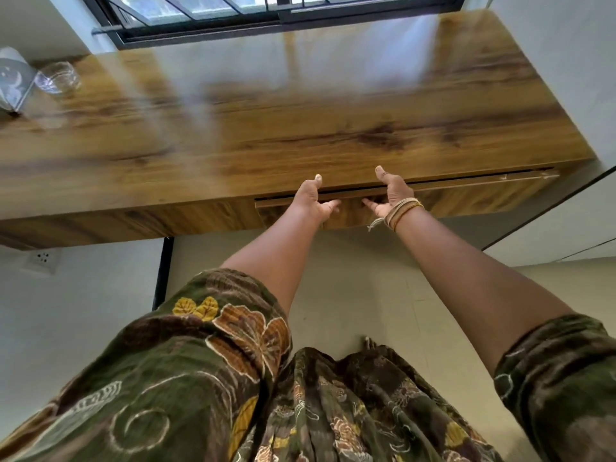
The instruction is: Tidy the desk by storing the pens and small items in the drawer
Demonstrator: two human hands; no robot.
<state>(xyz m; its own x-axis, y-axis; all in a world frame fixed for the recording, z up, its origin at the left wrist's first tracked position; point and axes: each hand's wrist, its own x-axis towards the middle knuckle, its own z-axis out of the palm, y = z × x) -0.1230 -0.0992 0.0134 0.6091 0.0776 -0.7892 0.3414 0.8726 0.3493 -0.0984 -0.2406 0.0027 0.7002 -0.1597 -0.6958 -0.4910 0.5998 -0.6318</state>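
Observation:
The wooden desk has a long drawer under its front edge, right of centre. Only a thin dark gap shows along the drawer's top, so it is almost flush with the desk. My left hand and my right hand lie side by side flat against the drawer front. Their fingers point inward toward each other, and the thumbs stick up over the desk edge. Neither hand holds anything. A band of threads circles my right wrist. I see no pens or small items on the desk top; the drawer's inside is hidden.
A clear glass bowl and a glass container stand at the desk's far left. A barred window runs behind the desk. A wall socket sits below the desk on the left. White walls close in on both sides.

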